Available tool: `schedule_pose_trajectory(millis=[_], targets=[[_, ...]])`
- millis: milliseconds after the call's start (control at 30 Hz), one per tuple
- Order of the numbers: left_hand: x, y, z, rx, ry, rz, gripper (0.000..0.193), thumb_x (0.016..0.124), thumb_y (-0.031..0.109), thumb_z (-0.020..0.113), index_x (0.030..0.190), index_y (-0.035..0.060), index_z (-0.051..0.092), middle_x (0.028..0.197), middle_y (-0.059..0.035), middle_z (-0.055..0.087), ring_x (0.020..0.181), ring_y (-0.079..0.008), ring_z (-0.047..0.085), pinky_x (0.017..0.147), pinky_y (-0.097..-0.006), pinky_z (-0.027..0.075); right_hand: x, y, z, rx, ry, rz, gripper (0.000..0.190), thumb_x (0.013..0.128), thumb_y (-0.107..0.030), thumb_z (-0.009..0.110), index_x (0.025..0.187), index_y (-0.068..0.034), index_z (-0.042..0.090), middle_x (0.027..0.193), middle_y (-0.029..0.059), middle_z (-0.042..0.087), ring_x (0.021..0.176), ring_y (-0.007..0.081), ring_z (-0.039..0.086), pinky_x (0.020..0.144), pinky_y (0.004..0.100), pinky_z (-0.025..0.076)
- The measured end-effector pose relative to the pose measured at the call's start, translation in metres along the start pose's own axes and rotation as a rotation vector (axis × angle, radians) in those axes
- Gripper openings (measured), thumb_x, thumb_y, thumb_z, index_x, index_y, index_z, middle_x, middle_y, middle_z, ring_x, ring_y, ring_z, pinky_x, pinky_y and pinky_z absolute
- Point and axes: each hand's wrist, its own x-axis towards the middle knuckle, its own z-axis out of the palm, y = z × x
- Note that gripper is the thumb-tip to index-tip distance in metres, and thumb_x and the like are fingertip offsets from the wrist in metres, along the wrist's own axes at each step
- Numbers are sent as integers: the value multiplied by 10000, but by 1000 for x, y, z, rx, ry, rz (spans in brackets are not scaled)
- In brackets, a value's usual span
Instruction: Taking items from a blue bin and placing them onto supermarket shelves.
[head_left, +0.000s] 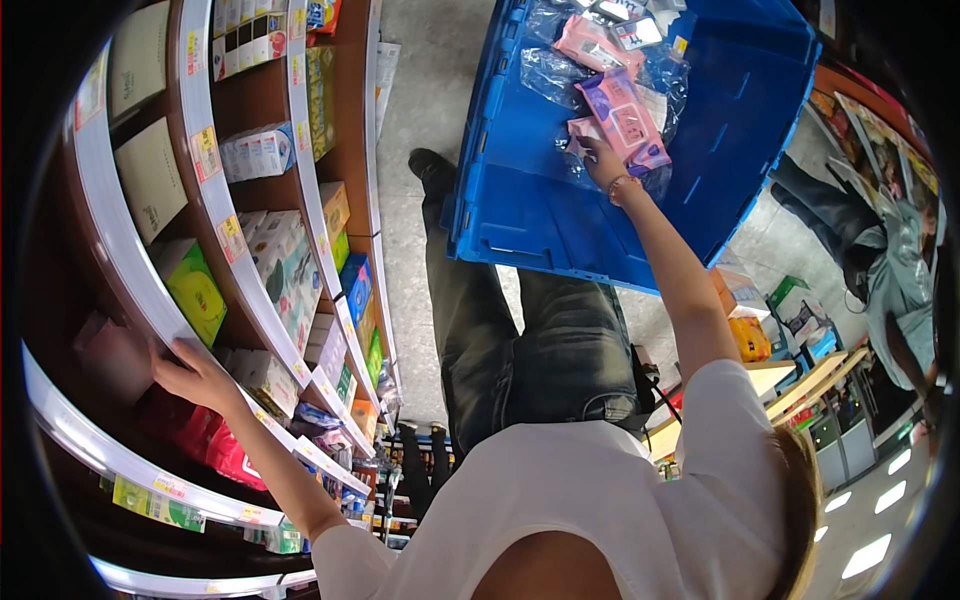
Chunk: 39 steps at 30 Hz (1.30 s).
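With my left hand (193, 376) I reach to the shelf at the left; its fingers are by the shelf edge, beside a blurred pale pink pack (116, 358). Whether they grip that pack does not show clearly. My right hand (602, 161), with a bracelet at the wrist, is inside a blue plastic crate (510, 259). Its fingers are at a pink pack (585, 129), and whether they hold it is unclear. Touching that pack is a pink and purple wipes pack (624, 120). Another pink pack (592, 43), clear plastic wrap (551, 75) and small white boxes (637, 34) lie farther up in the crate.
Store shelves with price tags curve along the left, holding a green pack (196, 292), patterned boxes (289, 270) and red packs (232, 457). Another person (892, 277) is at the right, near a wooden rack (810, 386). Someone's dark-clothed legs (416, 465) show beyond the shelf end.
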Motion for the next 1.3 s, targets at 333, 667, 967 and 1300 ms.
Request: schedule_pose_trajectory(millis=[333,667,967,1300], targets=[[-2,-3,3,44,25,-2,407,925,307,434,1131,-38,496,1114,-219,508,1026,-366,474,895,-437,361,29,8,27,-1301,18,-266,486,871,-160,384,1342,-266,330,1354,59,359,1214,237,374,1004,346,304],[-3,0,5,32,44,14,409,936,314,395,1100,-46,500,1088,-225,508,1002,-367,474,881,-439,360,8,4,-22,-974,-114,-532,521,694,-153,608,1183,-59,457,1101,102,490,1023,258,472,886,372,367],[-6,41,-15,-362,212,38,420,857,150,578,1173,-67,407,1181,-209,406,1077,-314,458,928,-424,381,-59,-164,-54,-18,491,-495,749,588,-143,692,1255,23,395,1182,163,467,1097,286,455,945,360,352],[-74,245,-40,-1244,-1038,-306,772,627,251,783,1246,12,389,1181,-165,454,1061,-304,487,889,-368,398,-145,-262,-9,-85,-159,-941,741,595,-94,690,1278,-4,417,957,116,501,849,285,466,737,378,369]])
